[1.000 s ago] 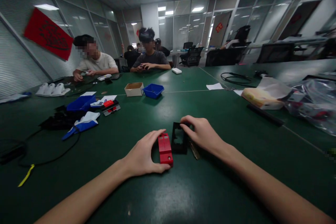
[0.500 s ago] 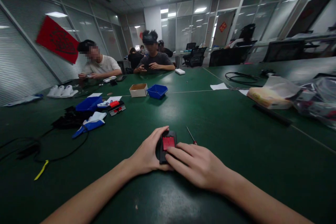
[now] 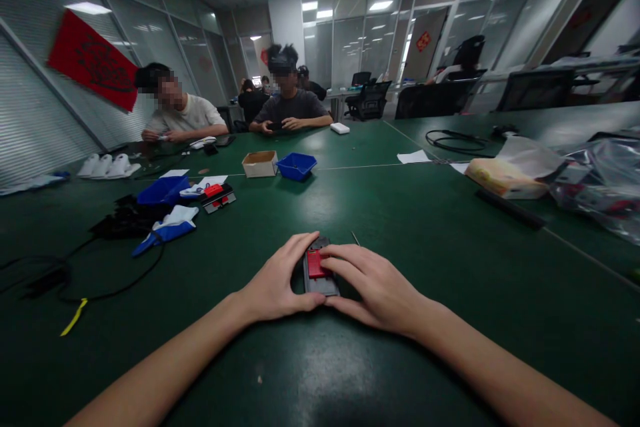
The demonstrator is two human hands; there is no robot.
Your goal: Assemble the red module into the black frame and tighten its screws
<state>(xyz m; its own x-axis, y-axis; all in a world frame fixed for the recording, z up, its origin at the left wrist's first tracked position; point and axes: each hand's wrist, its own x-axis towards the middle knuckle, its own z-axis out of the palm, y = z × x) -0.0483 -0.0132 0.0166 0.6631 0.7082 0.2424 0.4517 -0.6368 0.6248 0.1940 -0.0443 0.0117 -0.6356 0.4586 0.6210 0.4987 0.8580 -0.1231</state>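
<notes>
Both hands grip a small black case (image 3: 320, 283) with a red insert (image 3: 315, 264) on the green table (image 3: 430, 227). The left hand (image 3: 273, 283) clasps its left side. The right hand (image 3: 377, 287) clasps its right, fingers over the top.

The left grip (image 3: 273, 288) and right grip (image 3: 376, 285) are covering the sides of the part (image 3: 320, 278). A tool (image 3: 355, 238) is showing only its tip behind the right grip. The bag (image 3: 607, 190) is running off the right edge.

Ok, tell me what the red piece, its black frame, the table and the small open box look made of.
The red piece is likely moulded plastic: even colour, slight sheen. The black frame around it is probably plastic too, duller. The table has a hard green top, glossy, mirroring the ceiling lights. The box looks like plain brown cardboard, matte.
</notes>
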